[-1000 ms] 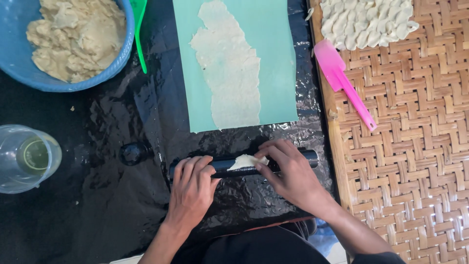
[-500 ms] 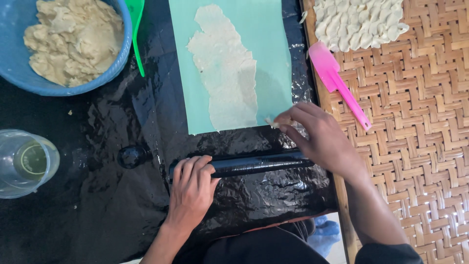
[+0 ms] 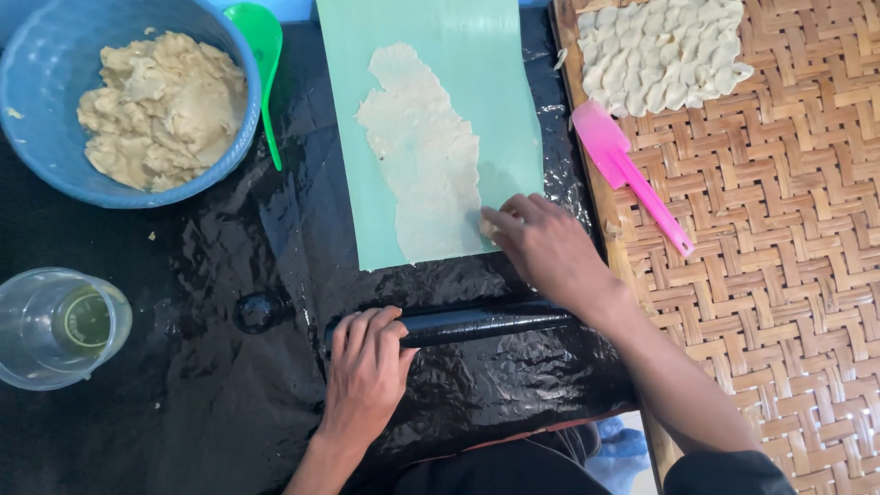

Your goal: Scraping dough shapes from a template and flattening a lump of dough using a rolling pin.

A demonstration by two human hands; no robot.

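Your right hand (image 3: 548, 249) has moved up from the black roller (image 3: 477, 324) to the rolled dough sheet (image 3: 423, 151) at centre frame, fingers pressing its lower right edge on the green mat (image 3: 513, 92). Your left hand (image 3: 367, 367) still lies flat on the roller (lower centre). A blue bowl (image 3: 37, 110) sits upper left, a pink scraper (image 3: 628, 174) lies right.

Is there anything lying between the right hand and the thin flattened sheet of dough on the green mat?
Nothing visible does. The right hand already has its fingertips at the lower right edge of the thin flattened sheet of pale dough on the light green mat. The black rolling pin lies nearer the person, under the left hand.
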